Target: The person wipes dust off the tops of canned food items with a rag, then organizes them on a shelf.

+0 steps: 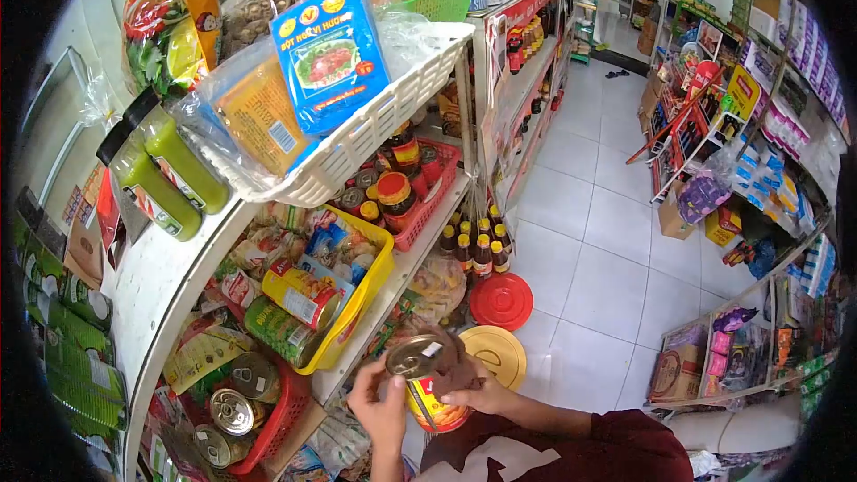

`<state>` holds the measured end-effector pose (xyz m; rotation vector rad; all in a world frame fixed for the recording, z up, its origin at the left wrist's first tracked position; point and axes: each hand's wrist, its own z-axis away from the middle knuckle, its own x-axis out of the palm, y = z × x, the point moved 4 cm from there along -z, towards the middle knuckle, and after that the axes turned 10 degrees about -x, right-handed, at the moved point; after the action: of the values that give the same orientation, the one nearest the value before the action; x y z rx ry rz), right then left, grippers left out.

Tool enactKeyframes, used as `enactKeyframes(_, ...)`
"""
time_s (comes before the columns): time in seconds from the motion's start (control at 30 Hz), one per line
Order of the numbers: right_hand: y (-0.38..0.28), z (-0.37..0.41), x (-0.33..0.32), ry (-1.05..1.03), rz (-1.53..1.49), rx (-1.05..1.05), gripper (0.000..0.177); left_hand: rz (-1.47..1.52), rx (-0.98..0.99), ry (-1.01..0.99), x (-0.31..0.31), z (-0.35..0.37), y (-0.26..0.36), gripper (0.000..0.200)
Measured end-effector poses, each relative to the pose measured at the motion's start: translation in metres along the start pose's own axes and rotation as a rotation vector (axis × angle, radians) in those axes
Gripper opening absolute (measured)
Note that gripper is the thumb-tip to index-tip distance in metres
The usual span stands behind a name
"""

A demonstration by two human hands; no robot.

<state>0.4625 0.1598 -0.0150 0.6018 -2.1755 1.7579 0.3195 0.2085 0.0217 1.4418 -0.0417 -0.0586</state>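
Observation:
My left hand (pixel 379 406) is closed around the side of a tin can (pixel 436 406) with a yellow and red label. The can is tilted, and its metal lid with a pull ring faces up toward me. My right hand (pixel 479 390) grips a dark brown cloth (pixel 455 366), which lies against the can's rim and side. Closest to the hands are a yellow basket (pixel 379 263) of cans and packets and a red basket (pixel 290 419) holding several cans, both on the shelf at left.
A white basket (pixel 384 116) of packets and green bottles (pixel 165 183) stand on the top shelf. A red lid (pixel 502 301), a yellow lid (pixel 502 357) and dark bottles (pixel 482 256) are on the tiled floor (pixel 598 286). Stocked racks (pixel 696 116) line the right side.

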Motion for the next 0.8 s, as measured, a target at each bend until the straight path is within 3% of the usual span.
enactKeyframes(0.07,-0.023,-0.007,0.011,-0.004,0.009,-0.231,0.073,-0.178,0.169,-0.137,0.014,0.011,0.023,0.062)
enactKeyframes(0.1,-0.032,-0.011,0.012,-0.051,0.098,-0.348,0.079,-0.124,0.225,-0.172,0.026,0.016,0.03,0.078)
enactKeyframes(0.2,-0.041,-0.018,0.012,-0.056,0.182,-0.315,0.082,-0.025,0.221,-0.257,0.031,0.013,0.027,0.091)
enactKeyframes(0.23,-0.037,-0.018,0.012,0.001,0.083,-0.364,0.077,0.008,0.214,-0.274,0.032,0.013,0.027,0.094)
enactKeyframes(0.33,-0.036,-0.019,0.002,-0.078,0.162,-0.373,0.071,0.079,0.169,-0.323,0.037,0.015,0.028,0.104)
enactKeyframes(0.43,-0.042,-0.012,-0.008,-0.036,0.307,-0.341,0.051,0.07,0.099,-0.305,0.045,0.017,0.037,0.118)
enactKeyframes(0.5,-0.046,-0.008,-0.017,-0.04,0.38,-0.252,0.037,0.119,0.084,-0.346,0.046,0.008,0.024,0.118)
enactKeyframes(0.6,-0.04,0.002,-0.035,-0.001,0.47,-0.128,0.03,0.289,-0.039,-0.498,0.051,0.006,0.019,0.108)
enactKeyframes(0.67,-0.038,0.008,-0.037,0.066,0.567,-0.236,0.023,0.448,-0.17,-0.65,0.044,0.0,0.003,0.101)
enactKeyframes(0.73,-0.049,0.008,-0.03,-0.001,0.412,-0.342,0.016,0.73,-0.278,-0.681,0.051,0.004,-0.011,0.091)
enactKeyframes(0.77,-0.046,0.009,-0.031,-0.07,0.486,-0.228,0.022,0.823,-0.323,-0.667,0.05,0.004,-0.022,0.088)
enactKeyframes(0.8,-0.042,0.007,-0.028,-0.143,0.47,-0.243,0.026,0.83,-0.321,-0.633,0.047,0.004,-0.028,0.085)
